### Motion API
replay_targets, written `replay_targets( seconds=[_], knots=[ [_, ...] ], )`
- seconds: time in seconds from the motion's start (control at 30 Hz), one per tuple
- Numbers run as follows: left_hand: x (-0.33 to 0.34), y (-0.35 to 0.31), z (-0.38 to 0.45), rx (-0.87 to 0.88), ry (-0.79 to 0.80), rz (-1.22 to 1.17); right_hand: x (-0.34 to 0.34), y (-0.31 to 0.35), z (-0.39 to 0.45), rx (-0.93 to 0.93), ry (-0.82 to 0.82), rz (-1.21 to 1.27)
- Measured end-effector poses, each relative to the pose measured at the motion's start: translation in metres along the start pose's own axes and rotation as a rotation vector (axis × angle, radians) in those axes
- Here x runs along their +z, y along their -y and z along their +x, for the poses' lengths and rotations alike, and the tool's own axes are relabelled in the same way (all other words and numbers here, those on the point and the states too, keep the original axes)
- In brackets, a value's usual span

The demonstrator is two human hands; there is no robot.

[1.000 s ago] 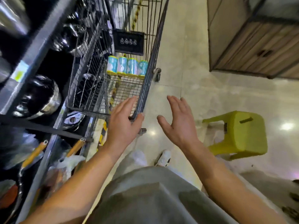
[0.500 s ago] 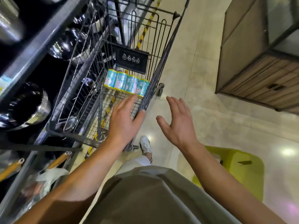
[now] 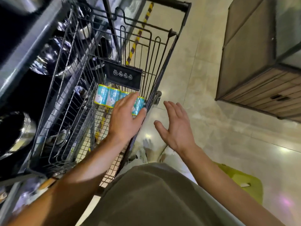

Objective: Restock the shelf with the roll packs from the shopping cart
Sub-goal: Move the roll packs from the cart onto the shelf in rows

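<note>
Roll packs (image 3: 107, 98), a row of teal-and-white wrapped rolls with yellow edging, are seen lying side by side on the wire floor of the shopping cart (image 3: 68, 88), at its far end beneath a black warning placard (image 3: 123, 76). Compared with a second ago, the cart is seen from closer and more directly above, and the left hand (image 3: 126, 119) has been brought forward from the near part of the basket until it hangs over the right end of the row. From this it is judged that a pack is about to be picked up; nothing has been lifted yet. The left hand is spread, fingers straight and thumb out by the cart's right rim; whether the fingertips touch the rolls cannot be told. The right hand (image 3: 176, 126) is held open outside the cart, over the tiled floor (image 3: 211, 144), palm turned inward, with nothing in it. To the left of the cart, dark shelving (image 3: 21, 51) stocked with shiny metal pots is seen. A yellow-green stool (image 3: 244, 185) is partly visible at lower right, and a wooden cabinet (image 3: 260, 62) at upper right.
</note>
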State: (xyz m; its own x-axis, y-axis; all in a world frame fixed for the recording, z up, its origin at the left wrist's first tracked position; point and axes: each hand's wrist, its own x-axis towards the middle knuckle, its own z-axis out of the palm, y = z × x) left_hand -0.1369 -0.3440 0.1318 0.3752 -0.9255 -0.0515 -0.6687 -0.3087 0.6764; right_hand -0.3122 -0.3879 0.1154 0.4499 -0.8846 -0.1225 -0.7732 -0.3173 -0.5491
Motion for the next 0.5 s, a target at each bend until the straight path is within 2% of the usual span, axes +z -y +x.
replay_targets(
  seconds=[0.17,0.37,0.5],
  knots=[
    [0.012,0.007,0.035,-0.13,-0.053,-0.013,-0.007,-0.011,0.063,-0.099,0.087,0.001],
    [0.014,0.016,0.071,-0.341,-0.239,-0.022,-0.013,-0.006,0.152,-0.323,0.208,0.031],
    [0.009,0.03,0.086,-0.505,-0.322,-0.028,0.007,0.004,0.202,-0.501,0.196,0.077]
  ],
)
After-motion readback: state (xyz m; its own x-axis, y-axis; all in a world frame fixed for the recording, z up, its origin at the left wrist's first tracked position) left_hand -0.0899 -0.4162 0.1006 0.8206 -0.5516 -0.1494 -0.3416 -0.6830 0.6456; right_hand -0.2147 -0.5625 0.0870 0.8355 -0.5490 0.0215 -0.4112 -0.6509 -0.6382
